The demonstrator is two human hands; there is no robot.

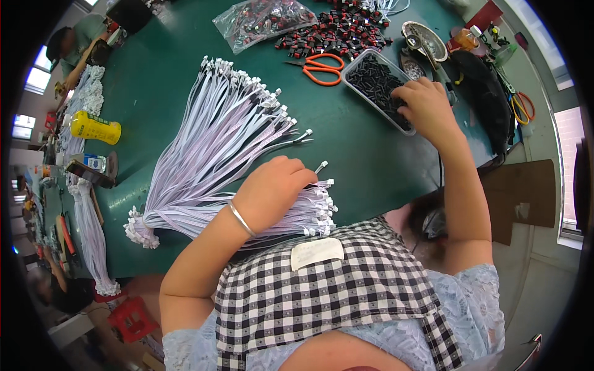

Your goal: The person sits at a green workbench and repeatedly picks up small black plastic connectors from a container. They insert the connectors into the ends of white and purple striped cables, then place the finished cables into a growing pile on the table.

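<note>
A large fanned bundle of white flat cables (pixel 185 148) with small white plugs lies on the green table, gathered at its left end. My left hand (pixel 275 188), wearing a silver bangle at the wrist, is closed over the near part of the bundle. One cable end with a white plug (pixel 322 166) sticks up beside its fingertips. My right hand (pixel 427 111) reaches over the edge of a clear plastic box (pixel 357 99) full of short black sleeves (pixel 374 79). Its fingers are curled down at the sleeves, and what they pinch is hidden.
Orange-handled scissors (pixel 323 69) lie left of the box. Beyond are a heap of red-and-black parts (pixel 337 34) and a clear bag (pixel 263 21). A metal dish (pixel 427 38) stands back right. At left are a yellow bottle (pixel 96 127), a tape roll (pixel 111 167) and more cables (pixel 90 235).
</note>
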